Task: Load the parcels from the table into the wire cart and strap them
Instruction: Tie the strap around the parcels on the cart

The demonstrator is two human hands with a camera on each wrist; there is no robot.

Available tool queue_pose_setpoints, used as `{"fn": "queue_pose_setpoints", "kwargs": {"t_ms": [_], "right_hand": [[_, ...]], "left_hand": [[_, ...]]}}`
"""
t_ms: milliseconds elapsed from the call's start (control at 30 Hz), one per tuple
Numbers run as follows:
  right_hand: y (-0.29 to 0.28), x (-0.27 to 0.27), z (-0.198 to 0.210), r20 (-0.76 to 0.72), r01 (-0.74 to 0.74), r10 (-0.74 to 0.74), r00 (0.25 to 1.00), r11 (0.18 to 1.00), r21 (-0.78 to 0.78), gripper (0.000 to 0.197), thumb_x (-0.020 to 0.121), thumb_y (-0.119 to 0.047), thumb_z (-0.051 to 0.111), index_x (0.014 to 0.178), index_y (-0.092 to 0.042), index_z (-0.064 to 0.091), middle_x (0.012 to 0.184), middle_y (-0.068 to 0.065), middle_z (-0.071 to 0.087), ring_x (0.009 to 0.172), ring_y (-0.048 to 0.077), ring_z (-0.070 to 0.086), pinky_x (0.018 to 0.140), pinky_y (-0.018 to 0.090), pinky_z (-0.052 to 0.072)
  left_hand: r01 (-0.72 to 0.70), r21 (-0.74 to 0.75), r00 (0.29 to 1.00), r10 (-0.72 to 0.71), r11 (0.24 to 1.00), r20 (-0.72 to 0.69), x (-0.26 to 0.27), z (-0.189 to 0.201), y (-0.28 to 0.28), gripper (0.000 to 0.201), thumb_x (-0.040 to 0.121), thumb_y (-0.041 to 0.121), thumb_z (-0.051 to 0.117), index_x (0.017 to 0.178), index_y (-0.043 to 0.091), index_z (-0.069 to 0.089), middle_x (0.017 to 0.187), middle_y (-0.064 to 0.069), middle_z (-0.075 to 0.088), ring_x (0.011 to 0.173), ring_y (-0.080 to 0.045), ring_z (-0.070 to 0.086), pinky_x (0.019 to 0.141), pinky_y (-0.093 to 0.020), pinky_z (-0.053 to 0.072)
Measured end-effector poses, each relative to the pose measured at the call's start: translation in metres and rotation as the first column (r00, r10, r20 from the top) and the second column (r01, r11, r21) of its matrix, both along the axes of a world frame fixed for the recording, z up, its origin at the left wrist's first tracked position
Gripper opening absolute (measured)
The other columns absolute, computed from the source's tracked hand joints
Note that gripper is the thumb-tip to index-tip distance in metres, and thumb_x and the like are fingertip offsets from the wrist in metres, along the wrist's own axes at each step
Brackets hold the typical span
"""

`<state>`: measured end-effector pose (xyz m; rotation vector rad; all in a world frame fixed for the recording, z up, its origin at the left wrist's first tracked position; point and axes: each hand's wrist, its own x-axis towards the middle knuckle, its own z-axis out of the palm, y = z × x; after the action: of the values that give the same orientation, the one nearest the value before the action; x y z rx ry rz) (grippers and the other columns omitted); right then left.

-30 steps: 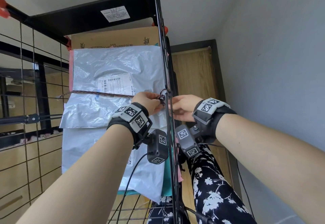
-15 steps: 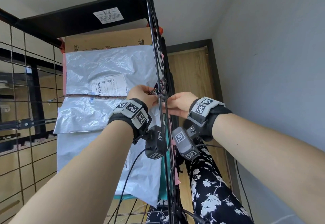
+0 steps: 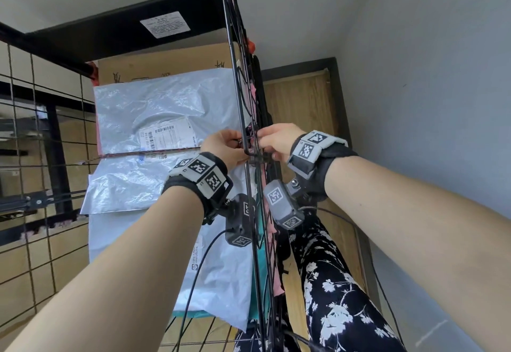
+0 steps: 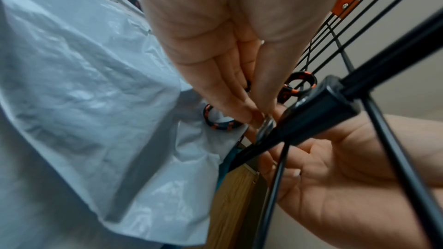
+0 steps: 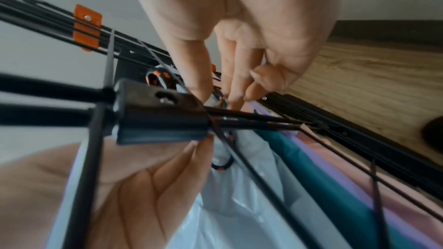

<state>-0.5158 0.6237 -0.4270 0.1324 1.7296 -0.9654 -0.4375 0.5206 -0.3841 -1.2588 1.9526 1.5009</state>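
Several parcels stand in the black wire cart (image 3: 250,213): a grey poly mailer (image 3: 166,102) in front, a cardboard box (image 3: 166,66) behind, a white mailer (image 3: 221,282) below. A black-and-orange bungee cord (image 3: 154,154) runs taut across the grey mailer to the cart's right wire side. Inside the cart, my left hand (image 3: 237,141) pinches the cord's end by its metal hook (image 4: 263,128); loose cord loops (image 4: 220,124) hang beside its fingertips. From outside, my right hand (image 3: 260,141) pinches the same cord end (image 5: 218,96) through the wires, just above a black plastic joint (image 5: 163,118).
A wire mesh panel (image 3: 33,241) closes the cart's left side. Teal and pink parcels (image 5: 335,186) are packed against the right wires. A grey wall (image 3: 428,102) stands close on the right, above a strip of wood floor (image 3: 301,102). My floral-trousered leg (image 3: 331,296) is beside the cart.
Both hands have shifted slightly up the cart's right wire side and their fingertips have drawn closer together. The cord stays taut across the grey mailer.
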Motion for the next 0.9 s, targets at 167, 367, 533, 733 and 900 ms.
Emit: {"fn": "queue_pose_setpoints", "kwargs": {"t_ms": [167,367,533,733,900], "right_hand": [[-0.004,-0.007,-0.002,0.091,0.02,-0.029,0.995,0.994,0.104,0.026,0.066,-0.019,0.081,0.084,-0.004,0.068,0.084,0.011,0.07,0.074,0.02,0.063,0.063,0.027,0.047],[0.001,0.002,0.0,-0.066,0.095,-0.088,0.994,0.989,0.113,0.016,0.076,-0.012,0.071,0.069,-0.009,0.057,0.093,0.017,0.07,0.089,0.028,0.068,0.08,0.039,0.055],[0.009,0.013,-0.006,0.143,0.416,-0.414,0.899,0.909,0.018,0.024,0.084,-0.002,0.067,0.07,-0.012,0.051,0.076,0.007,0.057,0.068,0.017,0.056,0.063,0.025,0.05],[0.008,0.01,-0.012,0.312,0.402,-0.398,0.863,0.914,0.055,0.018,0.09,-0.016,0.063,0.074,-0.013,0.056,0.074,0.002,0.055,0.051,0.007,0.042,0.032,0.014,0.034],[0.01,0.013,-0.009,0.529,0.737,-0.658,0.536,0.67,0.087,0.018,0.095,-0.002,0.05,0.078,0.002,0.054,0.074,0.01,0.056,0.055,0.013,0.058,0.036,0.016,0.047]], "left_hand": [[0.038,0.009,0.999,-0.038,0.999,-0.023,-0.004,0.006,0.003,0.041,0.078,-0.003,0.07,0.114,0.011,0.057,0.101,0.002,0.063,0.085,-0.009,0.058,0.077,-0.016,0.049],[0.036,0.106,0.998,-0.031,0.994,-0.053,-0.008,0.013,0.006,0.058,0.081,-0.005,0.064,0.135,0.004,0.043,0.112,-0.007,0.057,0.07,-0.005,0.057,0.057,-0.013,0.053],[0.011,0.13,1.0,-0.009,0.991,-0.016,-0.008,0.014,0.007,0.047,0.089,-0.005,0.053,0.134,0.004,0.044,0.129,-0.02,0.057,0.09,-0.028,0.06,0.08,-0.037,0.054],[0.042,0.043,0.999,-0.042,0.998,0.015,-0.004,0.008,0.004,0.054,0.085,-0.007,0.058,0.135,0.008,0.046,0.127,-0.009,0.06,0.106,-0.024,0.062,0.071,-0.022,0.051],[-0.024,0.109,1.0,0.024,0.994,0.01,-0.001,0.006,0.003,0.056,0.084,-0.015,0.055,0.134,0.008,0.046,0.128,-0.013,0.059,0.102,-0.023,0.062,0.089,-0.033,0.052]]}}
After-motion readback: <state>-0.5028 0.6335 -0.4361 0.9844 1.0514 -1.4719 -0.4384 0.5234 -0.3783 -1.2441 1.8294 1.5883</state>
